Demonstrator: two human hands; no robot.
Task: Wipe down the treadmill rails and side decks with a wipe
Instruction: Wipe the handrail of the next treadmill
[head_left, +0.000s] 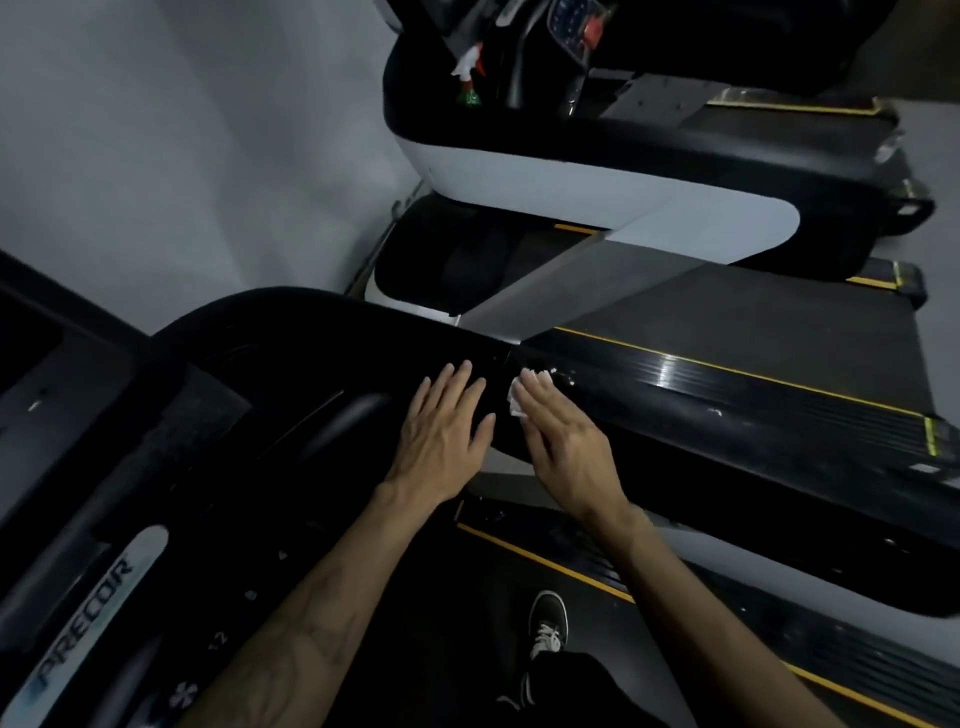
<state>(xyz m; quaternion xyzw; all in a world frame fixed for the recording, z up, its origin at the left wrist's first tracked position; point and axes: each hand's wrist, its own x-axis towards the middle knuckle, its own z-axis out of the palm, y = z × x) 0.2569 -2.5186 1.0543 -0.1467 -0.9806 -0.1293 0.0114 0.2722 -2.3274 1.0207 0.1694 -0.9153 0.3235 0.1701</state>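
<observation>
The right hand (563, 441) lies flat, fingers straight, pressing a white wipe (519, 397) onto the black treadmill rail (727, 410). Just beside the wipe, the left hand (441, 441) rests open and flat on the same rail, holding nothing. Below the rail, a black shoe (548, 621) stands on the belt (467, 597). A spray bottle (467, 78) sits on the next treadmill, well beyond the rail.

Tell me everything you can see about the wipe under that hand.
The wipe is small, white and crumpled, like thin paper or cloth. Most of it is hidden beneath the flat fingers of the right hand, which press it onto the glossy black rail; only edges peek out beside and beyond the fingertips. The left hand rests nearby without touching it.
</observation>
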